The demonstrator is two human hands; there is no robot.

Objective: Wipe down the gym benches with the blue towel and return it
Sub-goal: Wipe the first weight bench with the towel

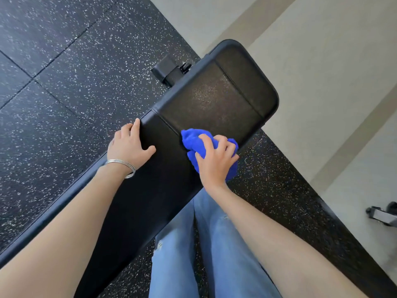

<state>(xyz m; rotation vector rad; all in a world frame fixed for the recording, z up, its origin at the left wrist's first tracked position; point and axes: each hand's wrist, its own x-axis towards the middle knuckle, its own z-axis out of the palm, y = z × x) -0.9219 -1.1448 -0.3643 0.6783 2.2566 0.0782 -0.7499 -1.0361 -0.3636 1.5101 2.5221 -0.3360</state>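
Mid-wipe, pressing the bunched bright-blue cloth towel [191,138] onto the near edge of the black padded gym bench [214,100], gripping it in the curled fingers of the right hand [214,162]. Bracing on the far edge with the left hand [131,147], fingers spread; next, likely sweeping toward the rounded end.

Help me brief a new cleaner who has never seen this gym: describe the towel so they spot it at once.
A long black bench runs slantwise across the speckled floor. At its near edge, by the seam in its padding, the right hand grips a bunched towel. It is the only bright blue thing there, against black padding and paler jeans.
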